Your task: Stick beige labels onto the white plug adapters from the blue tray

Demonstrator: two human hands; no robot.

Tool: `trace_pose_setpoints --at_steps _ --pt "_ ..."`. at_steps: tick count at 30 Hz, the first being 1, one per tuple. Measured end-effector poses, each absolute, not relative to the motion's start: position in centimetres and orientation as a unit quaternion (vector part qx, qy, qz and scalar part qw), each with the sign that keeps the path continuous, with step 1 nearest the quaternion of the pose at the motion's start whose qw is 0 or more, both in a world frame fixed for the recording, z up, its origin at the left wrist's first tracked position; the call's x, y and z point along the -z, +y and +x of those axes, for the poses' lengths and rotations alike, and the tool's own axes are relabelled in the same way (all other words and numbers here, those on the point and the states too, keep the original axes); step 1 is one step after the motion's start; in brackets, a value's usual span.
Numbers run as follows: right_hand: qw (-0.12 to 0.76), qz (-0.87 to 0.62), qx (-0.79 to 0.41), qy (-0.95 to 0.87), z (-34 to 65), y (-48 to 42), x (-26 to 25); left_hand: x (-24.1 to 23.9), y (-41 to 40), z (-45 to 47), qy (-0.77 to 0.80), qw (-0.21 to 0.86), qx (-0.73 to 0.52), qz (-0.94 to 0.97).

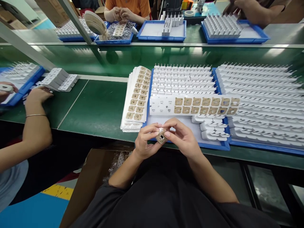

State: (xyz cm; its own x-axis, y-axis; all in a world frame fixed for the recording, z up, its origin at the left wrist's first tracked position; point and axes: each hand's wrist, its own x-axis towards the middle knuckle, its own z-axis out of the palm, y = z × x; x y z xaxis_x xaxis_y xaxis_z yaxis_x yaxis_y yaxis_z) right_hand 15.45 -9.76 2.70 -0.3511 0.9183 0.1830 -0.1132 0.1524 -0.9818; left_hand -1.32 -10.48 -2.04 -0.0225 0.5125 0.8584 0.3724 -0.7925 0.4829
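Observation:
Just in front of the table edge, my left hand (146, 142) holds a small white plug charger (161, 136) with its face turned up. A tan sticker with dark port openings covers that face. My right hand (182, 139) pinches the charger's right edge, its thumb and fingertips against the sticker. Beyond my hands, a sticker sheet (161, 106) with tan labels and some bare white places lies across the tray. Beneath it stand rows of white chargers (182, 79) with their pins upward, in a blue tray (213, 145).
Left of the tray lies a stack of sticker sheets (135, 98). A second tray of chargers (263, 104) stands at right. A co-worker's arm (35, 117) reaches beside white charger blocks (59, 79) at left. An open cardboard box (92, 177) stands below the table.

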Motion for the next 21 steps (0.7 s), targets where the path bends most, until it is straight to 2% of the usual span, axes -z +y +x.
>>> trace_pose_setpoints --at_steps 5,7,9,11,14,16,18,21 --pt "0.526 -0.336 -0.266 -0.735 14.7 -9.9 -2.6 2.3 -11.0 -2.1 0.371 0.051 -0.628 0.683" --pt "0.527 -0.300 -0.199 -0.770 14.4 -10.3 -2.2 2.8 -11.1 -3.0 0.403 0.082 -0.635 0.654" --pt "0.510 -0.251 -0.228 -0.791 14.0 -11.0 -1.4 3.2 -11.1 -4.5 0.445 0.108 -0.656 0.600" --pt "0.455 -0.202 -0.332 -0.801 13.0 -11.7 0.3 3.5 -10.7 -7.1 0.488 0.116 -0.674 0.541" --pt "0.280 -0.180 -0.468 -0.818 9.6 -12.7 4.7 3.7 -9.1 -12.8 0.550 0.093 -0.666 0.496" --pt "0.152 -0.215 -0.487 -0.833 6.1 -13.5 8.3 3.8 -7.4 -17.5 0.604 0.045 -0.636 0.478" --pt "0.099 -0.209 -0.475 -0.849 2.4 -14.3 11.5 3.8 -5.5 -22.2 0.680 -0.011 -0.588 0.438" --pt "0.032 -0.175 -0.460 -0.870 -1.8 -15.3 14.4 3.5 -2.8 -28.4 0.781 -0.017 -0.525 0.339"
